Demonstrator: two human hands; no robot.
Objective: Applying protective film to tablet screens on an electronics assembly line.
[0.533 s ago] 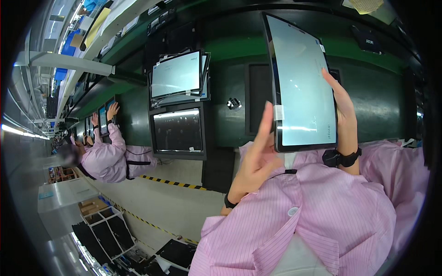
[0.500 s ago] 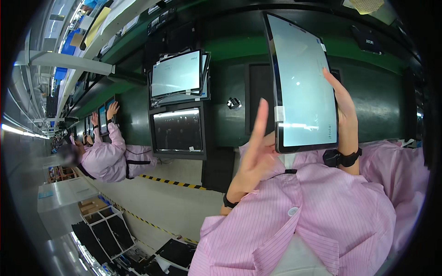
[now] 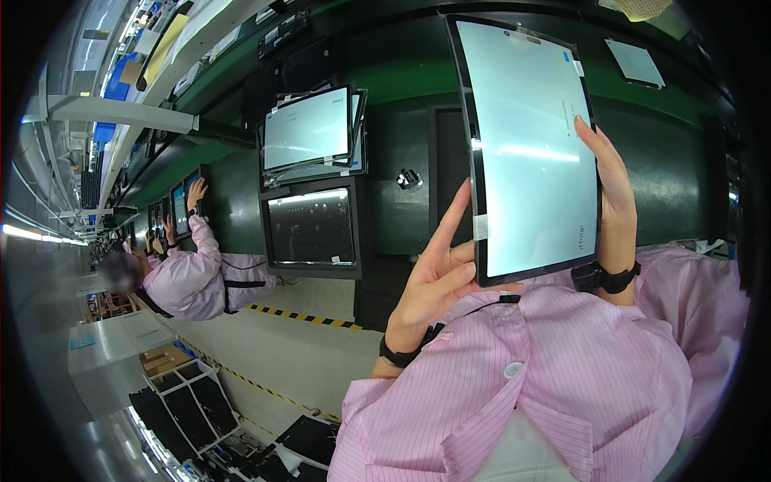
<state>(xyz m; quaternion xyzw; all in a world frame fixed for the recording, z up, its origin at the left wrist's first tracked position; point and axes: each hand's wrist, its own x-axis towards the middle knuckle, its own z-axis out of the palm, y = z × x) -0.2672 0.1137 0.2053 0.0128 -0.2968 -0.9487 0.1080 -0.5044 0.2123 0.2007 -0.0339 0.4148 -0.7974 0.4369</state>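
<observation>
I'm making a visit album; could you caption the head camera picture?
Left hand and right hand hold a lit tablet at a dark-green workbench, stacked tablets to the left.

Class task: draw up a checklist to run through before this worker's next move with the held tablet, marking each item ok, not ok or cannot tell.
1. Right hand secure on the tablet: ok, thumb over its right edge.
2. Left hand in contact: ok, at its lower-left corner.
3. Screen lit: ok.
4. Screen free of glare: not ok, a bright streak crosses it.
5. Back undamaged: cannot tell, hidden.
</observation>
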